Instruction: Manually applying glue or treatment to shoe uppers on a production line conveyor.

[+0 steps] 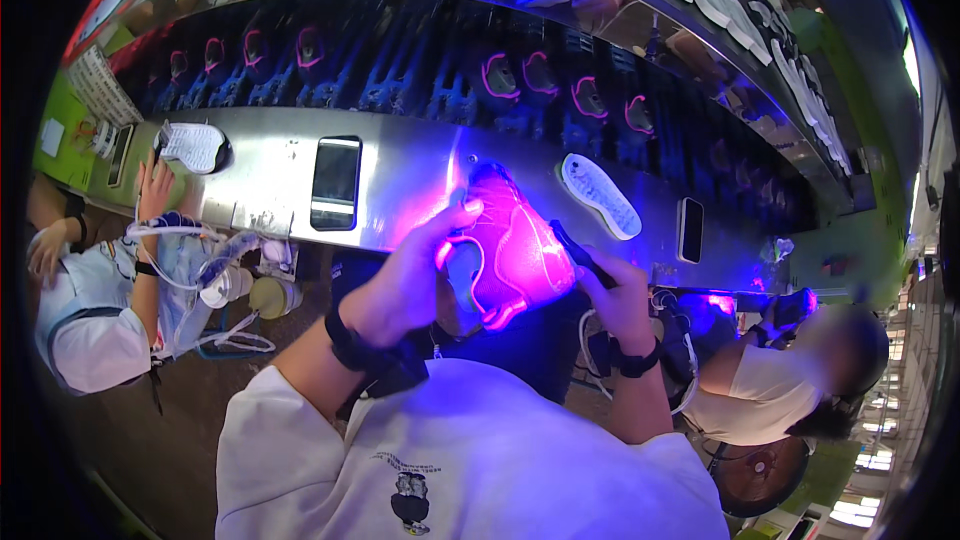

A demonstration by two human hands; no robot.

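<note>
A shoe upper [510, 250], glowing pink under violet light, is held in front of me at the near edge of the metal ledge. My left hand [415, 270] grips it on the left by the collar, thumb on top. My right hand [620, 295] is closed around a dark, slim tool [580, 248] that lies against the upper's right side; its exact kind I cannot make out. A white shoe sole [601, 197] lies on the ledge just beyond my right hand.
Behind the metal ledge [400, 150] runs a dark conveyor [400, 60] carrying several shoe uppers with glowing pink outlines. Phones [336, 183] lie on the ledge to the left and right. Co-workers sit on both sides; the left one's hand [155, 185] is by a white sole [192, 146].
</note>
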